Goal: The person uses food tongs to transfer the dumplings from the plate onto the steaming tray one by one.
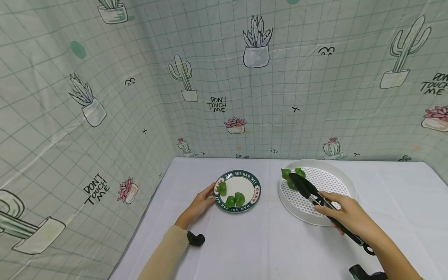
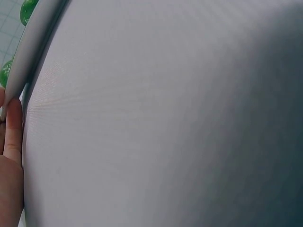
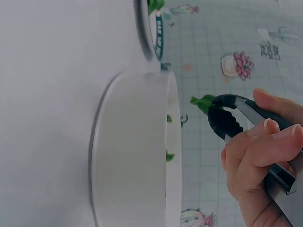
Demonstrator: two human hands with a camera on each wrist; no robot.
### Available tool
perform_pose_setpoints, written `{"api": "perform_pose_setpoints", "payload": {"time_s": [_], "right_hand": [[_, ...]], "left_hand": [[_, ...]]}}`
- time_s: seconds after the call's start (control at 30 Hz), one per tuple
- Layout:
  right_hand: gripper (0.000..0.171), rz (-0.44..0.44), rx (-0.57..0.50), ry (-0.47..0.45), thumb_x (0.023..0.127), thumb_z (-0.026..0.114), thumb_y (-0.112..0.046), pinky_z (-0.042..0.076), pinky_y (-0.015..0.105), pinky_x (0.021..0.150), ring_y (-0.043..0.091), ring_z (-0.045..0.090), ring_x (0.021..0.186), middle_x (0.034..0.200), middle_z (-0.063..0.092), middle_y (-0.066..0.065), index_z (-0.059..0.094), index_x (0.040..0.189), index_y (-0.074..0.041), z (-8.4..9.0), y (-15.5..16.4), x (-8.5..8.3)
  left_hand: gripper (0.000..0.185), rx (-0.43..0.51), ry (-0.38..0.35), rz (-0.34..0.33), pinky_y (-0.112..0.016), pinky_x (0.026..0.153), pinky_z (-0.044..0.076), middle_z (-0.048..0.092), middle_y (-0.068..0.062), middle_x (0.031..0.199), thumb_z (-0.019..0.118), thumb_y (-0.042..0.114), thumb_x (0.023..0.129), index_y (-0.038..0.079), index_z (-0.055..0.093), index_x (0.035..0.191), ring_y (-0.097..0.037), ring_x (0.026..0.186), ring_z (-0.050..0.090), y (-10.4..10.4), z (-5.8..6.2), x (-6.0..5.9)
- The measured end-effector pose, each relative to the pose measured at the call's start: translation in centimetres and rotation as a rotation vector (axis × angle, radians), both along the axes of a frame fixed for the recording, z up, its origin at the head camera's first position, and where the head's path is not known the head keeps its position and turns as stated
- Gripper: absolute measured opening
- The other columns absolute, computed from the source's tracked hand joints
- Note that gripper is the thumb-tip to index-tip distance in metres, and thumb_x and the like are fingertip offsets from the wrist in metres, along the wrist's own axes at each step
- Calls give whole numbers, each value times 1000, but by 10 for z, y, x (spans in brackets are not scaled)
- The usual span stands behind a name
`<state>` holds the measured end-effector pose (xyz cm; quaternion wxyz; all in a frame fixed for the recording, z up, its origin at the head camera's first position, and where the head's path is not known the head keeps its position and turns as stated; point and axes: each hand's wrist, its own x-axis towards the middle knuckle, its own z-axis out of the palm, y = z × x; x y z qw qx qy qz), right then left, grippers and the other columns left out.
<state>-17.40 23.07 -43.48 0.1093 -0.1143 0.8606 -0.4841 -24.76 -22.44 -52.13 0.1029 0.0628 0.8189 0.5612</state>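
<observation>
My left hand pinches the left rim of a small plate with a green patterned border. Several small green peppers lie on that plate. In the left wrist view a finger sits under the plate's edge. My right hand grips black-handled tongs. Between the tongs' black tips, one green pepper is held up above the rim of a round white basket with a perforated bottom. Further green pepper pieces show inside the basket at its left side.
A white cloth covers the table. Behind and to the left hangs a grid-patterned curtain with cactus drawings, close to the table's back edge. Black wrist straps sit on both wrists. The plate stands left of the basket with a gap between.
</observation>
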Motion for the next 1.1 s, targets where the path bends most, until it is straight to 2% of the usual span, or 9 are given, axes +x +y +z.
{"api": "perform_pose_setpoints", "payload": {"time_s": [0.17, 0.3, 0.47, 0.8, 0.87, 0.97, 1.07, 1.1], "right_hand": [[72, -8, 23, -24, 99, 63, -32, 47, 34, 45, 18, 48, 40, 51, 50, 4, 33, 150, 9, -2, 12, 3], [73, 0, 40, -43, 98, 63, -32, 47, 33, 48, 18, 48, 39, 49, 50, 4, 33, 149, 11, -4, 17, 5], [72, 16, 46, -71, 98, 65, -30, 47, 33, 45, 17, 47, 39, 49, 48, 2, 35, 148, 12, -7, 22, 7], [70, 121, 23, -75, 97, 65, -27, 49, 37, 40, 10, 44, 39, 49, 46, -1, 37, 144, 17, -13, 31, 2], [69, 142, 31, -80, 97, 65, -26, 49, 38, 39, 10, 43, 39, 57, 51, 2, 37, 143, 18, -13, 33, -1], [68, 165, 39, -86, 96, 66, -25, 50, 39, 39, 11, 44, 39, 79, 60, 10, 39, 142, 18, -13, 35, -3], [69, 182, 42, -102, 96, 66, -25, 50, 38, 40, 11, 44, 39, 86, 60, 13, 38, 142, 19, -12, 37, -5], [69, 186, 41, -107, 96, 66, -26, 49, 38, 40, 10, 43, 39, 81, 60, 12, 38, 142, 19, -12, 37, -5]], "left_hand": [[62, -9, 10, -9, -52, 119, 16, 42, -24, 150, 53, 4, 100, -1, 27, 155, -38, 145, 28, -1, -1, -1], [61, -8, 3, 0, -50, 119, 17, 37, -22, 154, 52, 4, 100, -1, 27, 155, -37, 145, 28, 1, 1, 0], [61, -5, -4, 13, -50, 118, 20, 35, -21, 156, 52, 3, 100, -1, 27, 155, -36, 144, 30, 2, 2, 0], [61, 16, 1, 10, -52, 118, 22, 40, -26, 151, 52, 2, 100, -3, 27, 155, -39, 142, 33, 2, 2, 0], [60, 19, 9, 9, -53, 117, 22, 41, -26, 150, 52, 1, 99, -4, 28, 154, -40, 141, 34, 1, 1, 0], [60, 25, 1, 18, -52, 118, 21, 39, -25, 152, 52, 2, 99, -2, 28, 155, -39, 142, 33, 1, -1, 0], [60, 20, 0, 22, -51, 118, 22, 36, -23, 155, 52, 3, 100, -2, 28, 155, -38, 143, 32, 1, -1, 0], [60, 20, -3, 24, -51, 118, 21, 36, -22, 155, 52, 3, 100, -2, 28, 155, -38, 143, 32, 1, -1, -1]]}}
